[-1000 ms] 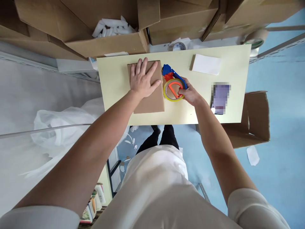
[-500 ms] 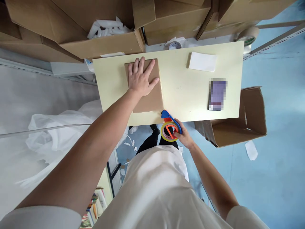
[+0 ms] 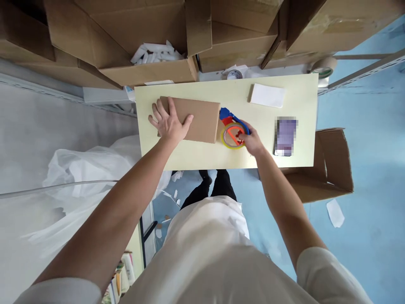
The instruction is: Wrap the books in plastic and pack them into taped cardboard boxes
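A flat brown cardboard box (image 3: 202,120) lies lengthwise across the left half of the pale yellow table (image 3: 186,158). My left hand (image 3: 169,122) rests with fingers spread on the box's left end, some fingertips reaching past its edge. In my right hand (image 3: 251,139) is a tape dispenser (image 3: 232,131) with a blue and red frame and a yellow-rimmed roll. Its blue head is close to the box's right end; whether they touch I cannot tell.
On the table's right lie a stack of white cards (image 3: 267,95) and a blurred-out purple item (image 3: 285,135). Large cardboard boxes (image 3: 145,74) stand behind, near tape rolls (image 3: 323,67). An open carton (image 3: 335,164) sits at the right; white plastic sheeting (image 3: 79,169) lies left.
The box has turned from upright to lengthwise, and my left hand has shifted to its left end. My right hand has raised the tape dispenser from the table's front edge to beside the box.
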Available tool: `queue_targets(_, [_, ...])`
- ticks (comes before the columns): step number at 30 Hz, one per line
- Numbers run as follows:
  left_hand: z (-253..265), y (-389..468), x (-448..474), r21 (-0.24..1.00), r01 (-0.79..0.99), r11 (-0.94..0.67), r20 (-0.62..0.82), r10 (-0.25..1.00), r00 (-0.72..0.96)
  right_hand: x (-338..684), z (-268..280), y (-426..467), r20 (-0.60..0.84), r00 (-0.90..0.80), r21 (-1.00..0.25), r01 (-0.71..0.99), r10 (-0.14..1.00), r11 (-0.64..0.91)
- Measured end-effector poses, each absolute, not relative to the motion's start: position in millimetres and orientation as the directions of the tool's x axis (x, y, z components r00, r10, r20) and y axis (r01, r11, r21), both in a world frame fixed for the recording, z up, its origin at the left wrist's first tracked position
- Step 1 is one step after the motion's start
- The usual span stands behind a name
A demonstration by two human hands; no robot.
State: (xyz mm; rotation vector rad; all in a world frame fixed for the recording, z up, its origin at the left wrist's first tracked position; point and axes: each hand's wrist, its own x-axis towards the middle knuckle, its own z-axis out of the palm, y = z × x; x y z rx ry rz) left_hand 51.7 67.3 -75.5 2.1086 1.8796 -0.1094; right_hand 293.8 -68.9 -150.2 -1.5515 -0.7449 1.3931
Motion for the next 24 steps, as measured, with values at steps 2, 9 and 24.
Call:
queue_targets(2, [-74.6, 71.3, 58.9, 0.231, 0.938, -0.259, -0.269, 0.910, 0.317, 308.7, -150.3, -44.0, -0.446, 0.101, -0.892, -0.134, 0.889, -0.432])
queue_targets(9, [-87.1, 86.3, 94.0, 0.330, 0.809, -0.487, -0.267, 0.774, 0.575, 305.9, -156.7, -34.4, -0.460, 0.049, -0.888, -0.048, 0.887, -0.458])
queue_targets(24, [-92.2, 81.8, 92.6, 0.364, 0.825, -0.432, -0.285, 0.792, 0.540, 283.2, -142.1, -134.9, -0.573, -0.157, -0.818, 0.176, 0.804, -0.548])
